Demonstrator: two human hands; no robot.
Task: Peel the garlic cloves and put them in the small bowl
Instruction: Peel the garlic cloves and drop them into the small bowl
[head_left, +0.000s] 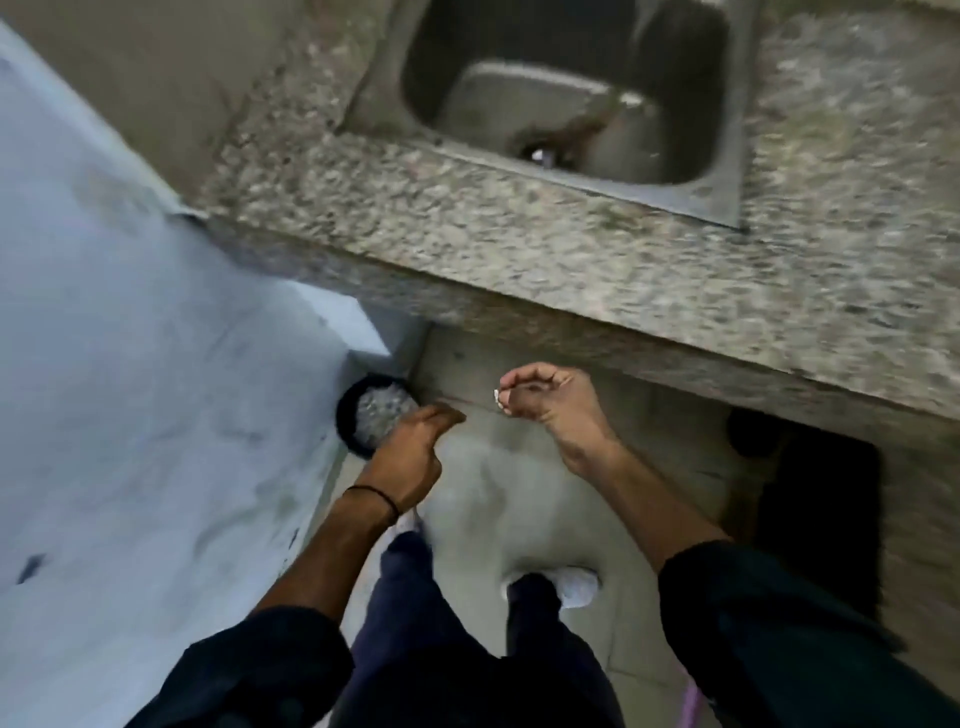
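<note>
Both hands hang below the counter edge, over the floor. My right hand (545, 400) is turned palm-up with its fingers curled, and the fingertips pinch a small white scrap of garlic (497, 401); peel or clove, I cannot tell. My left hand (410, 457) shows its back, with the fingers bunched and bent down beside the rim of a black bin (347, 423). Whatever lies under those fingers is hidden. No small bowl and no other garlic cloves are in view.
A speckled granite counter (519, 260) with a steel sink (571, 104) lies ahead. A pale wall (130, 338) runs along the left. The black bin holds crumpled clear plastic (382, 415). A dark opening (815, 509) sits under the counter at right. My feet stand on grey floor tiles.
</note>
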